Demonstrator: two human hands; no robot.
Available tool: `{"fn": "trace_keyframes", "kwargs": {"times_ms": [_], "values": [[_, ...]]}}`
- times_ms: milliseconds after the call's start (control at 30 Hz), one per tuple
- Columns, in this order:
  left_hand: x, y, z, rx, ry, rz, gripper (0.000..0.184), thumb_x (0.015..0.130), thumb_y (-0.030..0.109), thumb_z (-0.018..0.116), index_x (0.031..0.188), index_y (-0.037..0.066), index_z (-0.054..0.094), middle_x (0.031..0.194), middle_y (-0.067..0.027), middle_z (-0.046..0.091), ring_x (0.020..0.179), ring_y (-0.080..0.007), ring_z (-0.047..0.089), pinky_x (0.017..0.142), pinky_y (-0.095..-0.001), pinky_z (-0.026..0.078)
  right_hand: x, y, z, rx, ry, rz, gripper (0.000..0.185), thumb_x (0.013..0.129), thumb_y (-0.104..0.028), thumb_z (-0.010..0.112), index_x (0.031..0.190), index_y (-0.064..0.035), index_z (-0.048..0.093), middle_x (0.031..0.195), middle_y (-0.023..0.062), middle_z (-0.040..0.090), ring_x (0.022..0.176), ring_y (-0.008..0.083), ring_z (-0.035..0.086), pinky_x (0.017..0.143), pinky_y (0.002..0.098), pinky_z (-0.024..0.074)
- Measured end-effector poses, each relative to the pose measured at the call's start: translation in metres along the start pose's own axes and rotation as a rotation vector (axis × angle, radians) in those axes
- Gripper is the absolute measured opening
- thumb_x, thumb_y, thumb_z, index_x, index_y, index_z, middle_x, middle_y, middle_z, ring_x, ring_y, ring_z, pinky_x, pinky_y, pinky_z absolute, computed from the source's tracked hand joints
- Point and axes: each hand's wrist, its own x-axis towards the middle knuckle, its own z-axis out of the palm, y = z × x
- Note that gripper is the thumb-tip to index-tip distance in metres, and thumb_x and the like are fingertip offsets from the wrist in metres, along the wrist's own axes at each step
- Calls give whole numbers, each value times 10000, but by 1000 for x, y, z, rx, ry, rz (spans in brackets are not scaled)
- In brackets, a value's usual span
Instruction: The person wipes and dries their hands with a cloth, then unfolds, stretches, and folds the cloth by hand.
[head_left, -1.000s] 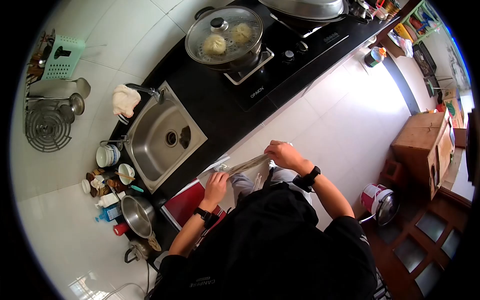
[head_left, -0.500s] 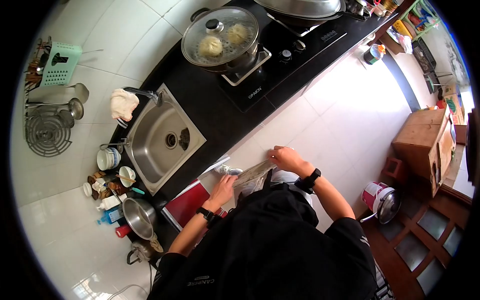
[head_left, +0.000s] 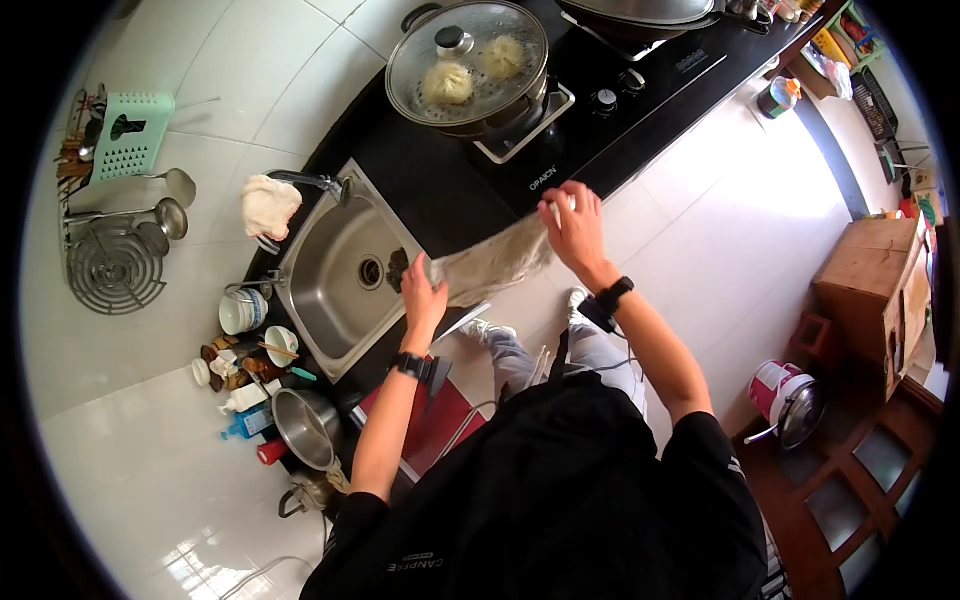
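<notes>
A thin, greyish, worn-looking cloth hangs stretched between my two hands, over the counter's front edge. One end is gripped by my left hand, close to the front rim of the steel sink. My right hand has its fingers closed on the other end, higher up and beside the hob. Part of the cloth in each grip is covered by the fingers. In the sink, a dark scrubber-like piece lies next to the drain.
A glass-lidded steamer pot with two buns stands on the hob, and a large lidded wok is beyond it. Bowls, bottles and a steel basin crowd the left counter. A white-and-pink bucket stands right.
Both hands have risen and moved forward from near my body to the counter edge. The cloth is spread wider between them. The camera view has shifted a little.
</notes>
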Motion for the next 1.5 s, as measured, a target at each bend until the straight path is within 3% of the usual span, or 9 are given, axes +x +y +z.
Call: {"fn": "trace_keyframes", "kwargs": {"times_ms": [133, 233, 333, 533, 667, 933, 1133, 1233, 1500], "values": [[10, 19, 23, 115, -173, 159, 780, 869, 197, 719, 1533, 72, 331, 1529, -292, 351, 1388, -462, 393, 1149, -459, 369, -19, 1, 51, -154, 94, 176, 523, 870, -196, 720, 1335, -52, 528, 1363, 230, 465, 1300, 416, 425, 1116, 516, 327], [-5, 17, 53, 232, -319, 314, 886, 840, 287, 757, 1575, 124, 290, 1604, -268, 240, 1441, -459, 317, 1169, -555, 291, -63, 5, 88, -208, -24, 289, 747, 907, -272, 668, 1508, 18, 332, 1557, 263, 305, 1465, 425, 269, 1211, 535, 180], [-18, 21, 64, 242, -325, 328, 971, 817, 337, 770, 1605, 166, 228, 1644, -245, 159, 1513, -434, 155, 1207, -579, 171, -81, 8, 95, -243, -133, 340, 768, 977, -368, 559, 1567, 1, 235, 1641, 222, 189, 1530, 368, 166, 1230, 534, 106], [-1, 47, 66, 312, -419, 498, 951, 805, 315, 754, 1597, 137, 258, 1638, -251, 174, 1511, -422, 176, 1219, -561, 147, -55, 36, 83, -386, -87, 444, 718, 1008, -421, 476, 1573, -32, 264, 1654, 132, 233, 1548, 267, 163, 1238, 514, 39], [33, 91, 94, 214, -480, 711, 901, 788, 300, 756, 1552, 74, 334, 1598, -262, 245, 1509, -404, 194, 1233, -500, 176, -18, 79, 61, -444, 32, 479, 685, 947, -292, 497, 1560, -51, 311, 1638, 129, 280, 1537, 253, 210, 1240, 512, 67], [121, 192, 173, 85, -502, 958, 804, 886, 326, 665, 1568, 94, 307, 1623, -222, 229, 1526, -349, 187, 1238, -449, 199, 62, 191, 15, -561, 217, 468, 650, 927, -270, 475, 1523, -33, 371, 1617, 165, 308, 1517, 305, 248, 1236, 496, 152], [148, 238, 197, 188, -520, 959, 797, 880, 231, 681, 1562, 78, 297, 1622, -222, 211, 1524, -361, 166, 1252, -459, 143, 94, 216, 1, -592, 261, 474, 628, 925, -281, 469, 1489, -11, 410, 1588, 190, 343, 1498, 325, 277, 1233, 507, 161], [150, 234, 201, 294, -506, 972, 734, 932, 262, 613, 1574, 106, 294, 1635, -195, 218, 1537, -313, 157, 1259, -428, 110, 96, 216, 0, -600, 265, 462, 621, 921, -284, 470, 1473, -2, 428, 1569, 200, 367, 1487, 339, 294, 1230, 519, 164], [150, 228, 206, 204, -436, 1011, 705, 907, 172, 619, 1543, 70, 333, 1615, -218, 233, 1527, -341, 167, 1258, -451, 125, 93, 224, 11, -647, 297, 429, 613, 940, -311, 459, 1479, -19, 435, 1561, 198, 391, 1481, 346, 305, 1227, 533, 159]]}}
